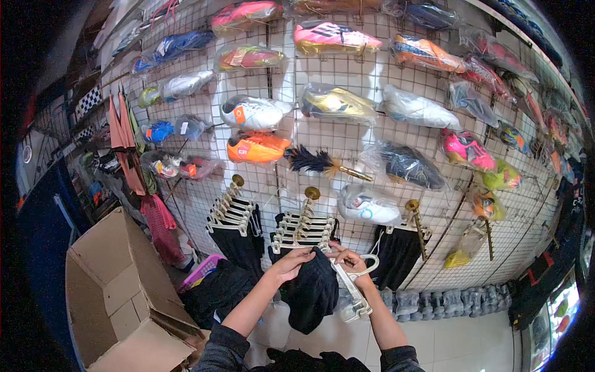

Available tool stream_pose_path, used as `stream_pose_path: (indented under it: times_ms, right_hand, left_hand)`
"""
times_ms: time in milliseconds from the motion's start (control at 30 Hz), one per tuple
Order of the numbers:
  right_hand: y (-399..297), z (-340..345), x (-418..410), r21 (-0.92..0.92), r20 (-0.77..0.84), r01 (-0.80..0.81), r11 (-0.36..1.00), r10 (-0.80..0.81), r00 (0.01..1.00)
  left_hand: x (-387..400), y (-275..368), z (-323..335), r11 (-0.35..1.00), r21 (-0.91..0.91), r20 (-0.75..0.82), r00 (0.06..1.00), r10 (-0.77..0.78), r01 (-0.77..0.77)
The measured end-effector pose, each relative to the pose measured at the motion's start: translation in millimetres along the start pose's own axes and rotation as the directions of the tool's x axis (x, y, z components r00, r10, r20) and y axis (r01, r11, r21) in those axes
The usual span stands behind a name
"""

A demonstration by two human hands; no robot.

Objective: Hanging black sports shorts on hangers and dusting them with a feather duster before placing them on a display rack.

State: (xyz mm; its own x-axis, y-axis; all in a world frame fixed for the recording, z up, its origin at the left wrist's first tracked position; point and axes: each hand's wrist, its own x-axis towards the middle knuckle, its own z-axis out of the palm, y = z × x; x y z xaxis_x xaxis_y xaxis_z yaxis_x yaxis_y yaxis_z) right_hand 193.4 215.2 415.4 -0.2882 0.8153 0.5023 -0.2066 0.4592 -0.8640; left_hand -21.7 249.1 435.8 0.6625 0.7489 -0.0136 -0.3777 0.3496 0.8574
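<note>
My left hand (294, 265) pinches the upper edge of a black cloth garment (312, 293), which hangs down in front of me. My right hand (347, 261) holds a white plastic clip hanger (351, 290) by its bar, tilted downward at the garment's right side. The hanger's hook points right, beside my right wrist. Whether its upper clip grips the cloth is hidden by my fingers. Just beyond my hands, a row of white clip hangers (304, 230) with black garments hangs from a rail. More black garments (237, 246) hang on hangers to the left.
A wire grid wall (260, 186) carries bagged sports shoes and a feather duster (325, 162). An open cardboard box (139, 279) stands at lower left, beside a pink basket (202, 272) and dark cloth. Black garments (395, 253) hang at right. Wrapped dark items (446, 302) line the wall's foot.
</note>
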Motion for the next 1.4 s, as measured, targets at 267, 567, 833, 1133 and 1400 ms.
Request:
stream_pose_path:
  times_ms: [267,567,833,1133,1400]
  right_hand:
    - [9.8,-19.0,-13.8,0.518,-0.331,-0.124,0.846,0.332,0.883]
    - [-49.3,-15.2,-9.5,-0.551,-0.595,-0.100,0.828,-0.306,0.743]
    - [-29.9,18.1,14.3,-0.550,-0.309,-0.205,0.810,0.031,0.951]
    - [-19.1,9.4,7.7,-0.408,-0.409,-0.105,0.907,-0.079,0.909]
    - [-33.2,7.5,-6.9,-0.528,-0.401,-0.142,0.837,-0.099,0.911]
  left_hand:
    - [7.2,-0.6,5.9,0.976,0.136,-0.145,0.971,0.189,-0.170]
    - [3.7,4.0,34.9,0.804,0.546,-0.118,0.930,0.349,-0.233]
    - [7.6,7.8,36.6,0.585,0.741,0.135,0.927,0.351,-0.330]
    - [-2.6,6.6,23.4,0.277,0.870,0.185,0.791,0.584,-0.408]
    - [-0.8,12.2,36.3,0.845,0.476,-0.164,0.920,0.357,-0.243]
